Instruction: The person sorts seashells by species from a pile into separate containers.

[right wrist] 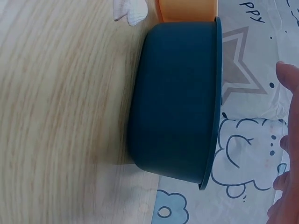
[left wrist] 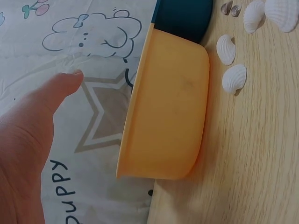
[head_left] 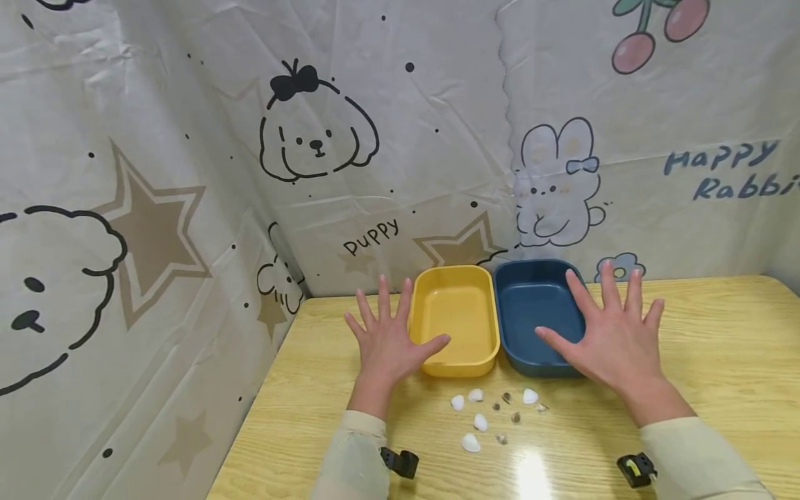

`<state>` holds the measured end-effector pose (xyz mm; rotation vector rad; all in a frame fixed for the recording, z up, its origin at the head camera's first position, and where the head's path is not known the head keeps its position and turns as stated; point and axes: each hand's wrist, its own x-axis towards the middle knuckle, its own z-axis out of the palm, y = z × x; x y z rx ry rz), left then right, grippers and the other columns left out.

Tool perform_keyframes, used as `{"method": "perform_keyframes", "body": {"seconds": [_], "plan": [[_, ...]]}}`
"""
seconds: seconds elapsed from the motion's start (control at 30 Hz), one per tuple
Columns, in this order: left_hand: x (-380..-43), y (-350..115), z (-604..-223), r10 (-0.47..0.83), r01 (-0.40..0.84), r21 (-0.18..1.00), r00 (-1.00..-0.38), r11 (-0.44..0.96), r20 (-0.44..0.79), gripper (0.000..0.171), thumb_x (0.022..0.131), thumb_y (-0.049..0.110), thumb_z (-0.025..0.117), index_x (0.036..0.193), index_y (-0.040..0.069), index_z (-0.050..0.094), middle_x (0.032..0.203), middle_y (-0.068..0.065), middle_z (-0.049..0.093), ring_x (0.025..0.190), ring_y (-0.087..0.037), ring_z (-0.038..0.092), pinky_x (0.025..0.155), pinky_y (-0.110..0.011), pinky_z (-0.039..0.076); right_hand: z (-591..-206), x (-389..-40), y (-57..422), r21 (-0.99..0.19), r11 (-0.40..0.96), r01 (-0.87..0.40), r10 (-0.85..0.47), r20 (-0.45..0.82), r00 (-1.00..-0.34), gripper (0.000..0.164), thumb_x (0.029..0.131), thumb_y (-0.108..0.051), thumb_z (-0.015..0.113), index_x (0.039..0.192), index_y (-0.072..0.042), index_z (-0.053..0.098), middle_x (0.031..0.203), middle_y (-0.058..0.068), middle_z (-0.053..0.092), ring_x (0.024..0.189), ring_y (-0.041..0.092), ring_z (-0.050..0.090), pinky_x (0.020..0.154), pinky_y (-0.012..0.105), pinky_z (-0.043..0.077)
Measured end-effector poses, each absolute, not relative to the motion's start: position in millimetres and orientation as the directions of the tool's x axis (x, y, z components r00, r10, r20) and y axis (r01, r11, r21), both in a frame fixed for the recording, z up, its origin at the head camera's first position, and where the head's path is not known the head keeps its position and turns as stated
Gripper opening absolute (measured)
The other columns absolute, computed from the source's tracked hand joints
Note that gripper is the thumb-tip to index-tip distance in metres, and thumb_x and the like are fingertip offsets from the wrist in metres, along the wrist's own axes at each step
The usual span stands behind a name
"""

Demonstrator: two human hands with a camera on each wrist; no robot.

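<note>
My left hand is spread wide beside the yellow bin, its thumb over the near left part of the bin in the head view. Over the right side of the dark blue bin hovers my right hand, fingers splayed and holding nothing. Both wrist views show a gap between hand and bin. In front of the bins lie several white scallop-like shells and several small dark spiral snail shells, scattered on the wood. Nothing shows inside either bin in the head view.
The bins stand side by side at the back of the wooden table, near a printed cloth hung behind and to the left. Each wrist wears a small black camera mount.
</note>
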<state>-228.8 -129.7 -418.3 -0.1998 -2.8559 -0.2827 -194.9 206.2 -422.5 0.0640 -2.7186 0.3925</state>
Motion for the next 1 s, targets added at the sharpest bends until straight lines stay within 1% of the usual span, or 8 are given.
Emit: {"method": "perform_keyframes", "body": {"seconds": [0.23, 0.5, 0.6, 0.73, 0.9, 1.0], "plan": [[-230.1, -130.0, -419.2, 0.109, 0.153, 0.166, -0.962, 0.974, 0.25, 0.116, 0.069, 0.095, 0.045, 0.16, 0.038, 0.0, 0.162, -0.001, -0.024, 0.14, -0.04, -0.033, 0.104, -0.074, -0.009, -424.1, -193.3, 210.3, -0.257, 0.962, -0.091, 0.012, 0.374, -0.927, 0.111, 0.077, -0.083, 0.055, 0.162, -0.024, 0.015, 0.164, 0.019, -0.011, 0.141, 0.039, -0.029, 0.099, 0.08, -0.009], [-232.1, -129.2, -421.9, 0.115, 0.163, 0.167, -0.958, 0.972, 0.263, 0.116, 0.071, 0.092, 0.049, 0.159, 0.04, -0.004, 0.166, -0.007, -0.012, 0.141, -0.041, -0.03, 0.104, -0.075, -0.009, -426.2, -193.1, 212.4, -0.256, 0.962, -0.095, 0.008, 0.376, -0.927, 0.111, 0.077, -0.083, 0.056, 0.162, -0.023, 0.017, 0.163, 0.021, -0.01, 0.142, 0.04, -0.027, 0.099, 0.08, -0.008], [-232.8, -128.6, -422.5, 0.117, 0.165, 0.172, -0.958, 0.971, 0.262, 0.115, 0.071, 0.091, 0.051, 0.158, 0.04, -0.006, 0.166, -0.006, -0.013, 0.141, -0.04, -0.031, 0.104, -0.074, -0.009, -427.1, -193.0, 212.6, -0.257, 0.962, -0.093, 0.01, 0.376, -0.927, 0.11, 0.077, -0.082, 0.057, 0.162, -0.023, 0.018, 0.163, 0.022, -0.009, 0.142, 0.04, -0.027, 0.1, 0.08, -0.008], [-233.3, -127.5, -423.7, 0.117, 0.168, 0.186, -0.959, 0.968, 0.258, 0.116, 0.072, 0.09, 0.052, 0.159, 0.039, -0.004, 0.165, -0.003, -0.018, 0.141, -0.039, -0.031, 0.104, -0.074, -0.009, -427.9, -192.7, 212.4, -0.258, 0.962, -0.091, 0.013, 0.376, -0.926, 0.11, 0.078, -0.082, 0.057, 0.162, -0.022, 0.018, 0.163, 0.023, -0.008, 0.142, 0.04, -0.026, 0.1, 0.079, -0.008], [-233.8, -126.9, -426.5, 0.123, 0.181, 0.207, -0.957, 0.961, 0.264, 0.115, 0.073, 0.087, 0.055, 0.161, 0.035, 0.003, 0.164, -0.002, -0.02, 0.141, -0.039, -0.03, 0.105, -0.074, -0.008, -428.6, -191.0, 211.2, -0.265, 0.959, -0.098, 0.012, 0.383, -0.924, 0.108, 0.079, -0.08, 0.057, 0.161, -0.021, 0.019, 0.164, 0.02, -0.01, 0.143, 0.039, -0.026, 0.102, 0.077, -0.009], [-234.2, -126.9, -429.1, 0.123, 0.182, 0.213, -0.957, 0.96, 0.263, 0.115, 0.073, 0.088, 0.055, 0.162, 0.033, 0.006, 0.165, -0.003, -0.019, 0.143, -0.04, -0.027, 0.106, -0.074, -0.006, -428.3, -189.1, 209.2, -0.275, 0.955, -0.112, 0.008, 0.4, -0.916, 0.107, 0.08, -0.078, 0.058, 0.161, -0.02, 0.02, 0.164, 0.018, -0.01, 0.143, 0.038, -0.025, 0.103, 0.075, -0.011]]}}
